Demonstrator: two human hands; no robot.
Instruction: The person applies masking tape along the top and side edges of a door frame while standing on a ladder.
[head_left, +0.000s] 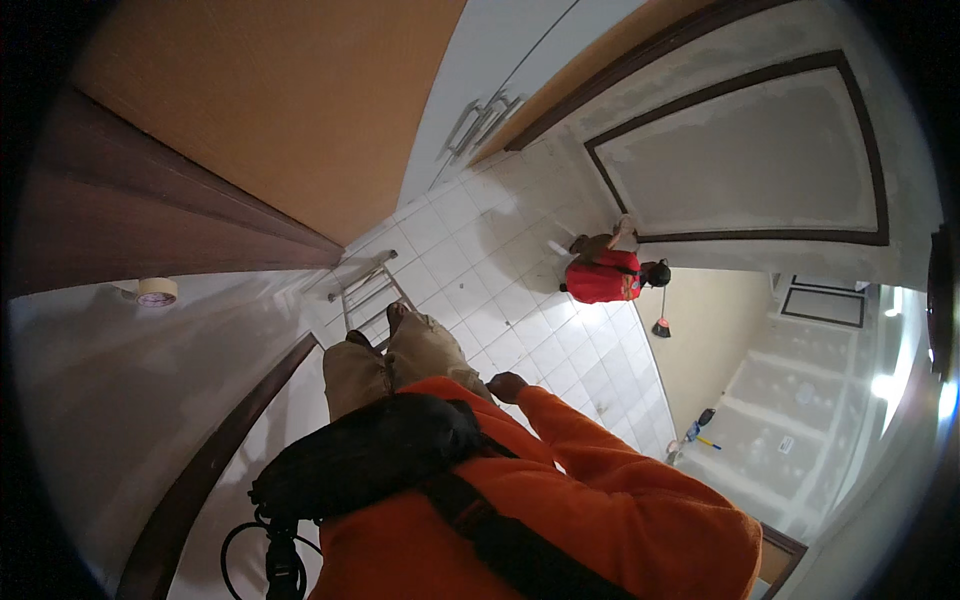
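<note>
My right hand (508, 386) hangs low beside my right thigh, at the end of an orange sleeve. Its fingers look curled, but whether anything is in them cannot be told. My left hand is out of view. Below me, my feet are on or just over a metal ladder (373, 291), with the white tiled floor (480, 285) beneath. A roll of masking tape (157, 292) is at the pale wall on the left, next to dark wood trim. A black bag (367, 457) with a strap lies across my orange top.
A person in red (606, 277) is low beside a grey wall panel with a dark frame (765, 237). A broom-like tool (661, 328) is near them. Large orange-brown panels (262, 97) and white doors with handles (480, 124) stand ahead. Another person or tools (694, 431), unclear, are farther right.
</note>
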